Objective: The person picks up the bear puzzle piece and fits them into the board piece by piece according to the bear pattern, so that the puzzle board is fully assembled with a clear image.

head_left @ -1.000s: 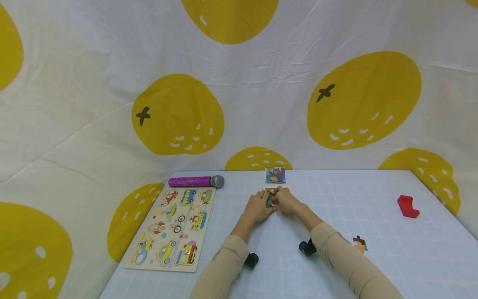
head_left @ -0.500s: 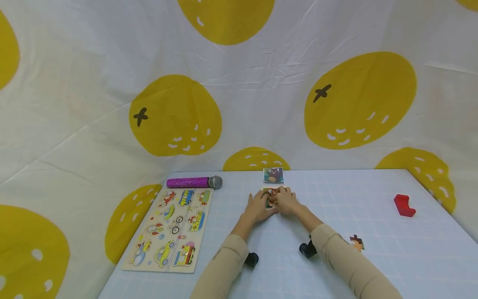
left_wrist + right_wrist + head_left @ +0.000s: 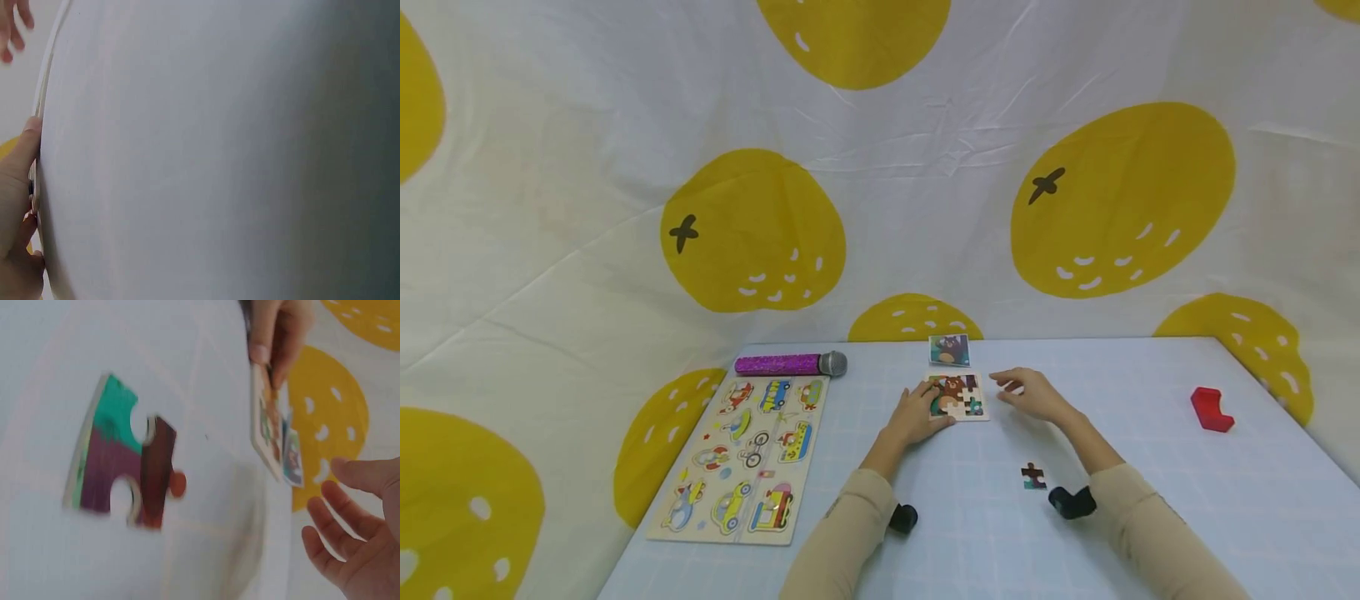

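L hand [image 3: 917, 414] rests on the L part of the puzzle tray [image 3: 958, 412], coming in from the near L side. Its thumb reaches along the tray's near edge, fingers spread over the picture; R wrist view shows the thumb against the edge & a finger bent down onto the face. Grip there is spread, not wrapped round anything, just pressing on the tray.

R hand [image 3: 1032, 393] hangs just R of the tray, w/ a gap btwn fingertips & tray. Grip is empty: thumb apart, fingers loosely curved & parted; R wrist view looks at the palm side. Forearm slants in from the near R, wrist a bit bent twd the tray. Both sleeves [image 3: 850, 533] are beige, cuffs well short of the wrists.

Tray lies flat mid-bench [image 3: 955, 558], bear pic partly filled, w/ bare wood showing btwn pcs on its R & near side. Loose puzzle pc [image 3: 1033, 477] (teal, purple, brown) lies face up nearer the person, btwn the forearms & closer to the R one. Bear card [image 3: 950, 351] is just beyond the tray, by the far edge.

Off L: vehicle board [image 3: 797, 477] w/ purple mic [image 3: 790, 365] along its far end. Far R: red block [image 3: 1212, 410], notched, well apart from both hands.
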`<state>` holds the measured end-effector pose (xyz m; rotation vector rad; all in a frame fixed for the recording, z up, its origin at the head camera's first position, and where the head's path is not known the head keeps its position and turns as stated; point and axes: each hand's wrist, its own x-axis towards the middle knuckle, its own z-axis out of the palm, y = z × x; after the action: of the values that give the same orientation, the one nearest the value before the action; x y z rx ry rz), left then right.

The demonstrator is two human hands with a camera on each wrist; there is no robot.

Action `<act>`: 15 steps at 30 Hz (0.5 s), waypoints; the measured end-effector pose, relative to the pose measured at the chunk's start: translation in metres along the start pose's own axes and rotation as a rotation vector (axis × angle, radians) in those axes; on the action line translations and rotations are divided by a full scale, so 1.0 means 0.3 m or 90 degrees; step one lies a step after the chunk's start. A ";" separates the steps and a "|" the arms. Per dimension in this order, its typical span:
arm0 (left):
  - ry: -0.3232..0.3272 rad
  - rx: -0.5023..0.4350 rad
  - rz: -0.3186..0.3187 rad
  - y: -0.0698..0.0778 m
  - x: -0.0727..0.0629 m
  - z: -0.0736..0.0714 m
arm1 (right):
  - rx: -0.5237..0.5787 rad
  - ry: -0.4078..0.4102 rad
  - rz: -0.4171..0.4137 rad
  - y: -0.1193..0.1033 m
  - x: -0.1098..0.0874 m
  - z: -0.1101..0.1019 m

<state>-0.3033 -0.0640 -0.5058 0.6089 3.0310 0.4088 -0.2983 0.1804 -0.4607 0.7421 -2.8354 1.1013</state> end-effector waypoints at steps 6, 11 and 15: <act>0.000 -0.006 0.014 -0.006 0.000 -0.005 | -0.021 -0.033 0.058 0.031 -0.176 -0.159; 0.001 -0.040 0.019 -0.008 -0.005 -0.011 | -0.010 -0.064 0.093 0.054 -0.295 -0.202; 0.015 -0.079 0.025 -0.012 -0.008 -0.006 | 0.001 -0.085 0.097 0.057 -0.343 -0.178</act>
<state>-0.3026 -0.0686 -0.5052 0.6611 2.9917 0.6035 -0.2227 0.2693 -0.4496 0.6327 -3.0481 1.1122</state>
